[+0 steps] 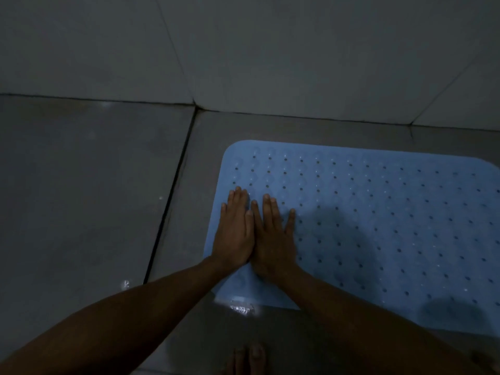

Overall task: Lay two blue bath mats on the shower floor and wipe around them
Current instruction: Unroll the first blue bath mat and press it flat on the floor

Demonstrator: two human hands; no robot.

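On blue bath mat [378, 226]: left hand [234, 234], right hand [273, 239] pressed flat.

Grey wall tiles [270, 50] and bare toes [249, 358] at bottom edge.

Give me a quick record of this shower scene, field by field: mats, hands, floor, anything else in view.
mats in view: one blue bath mat, flat on the floor
left hand: flat on the mat's left end
right hand: flat on the mat, touching the left hand
floor: grey tiles, wet glints near the mat's near corner
also: bare toes at bottom edge
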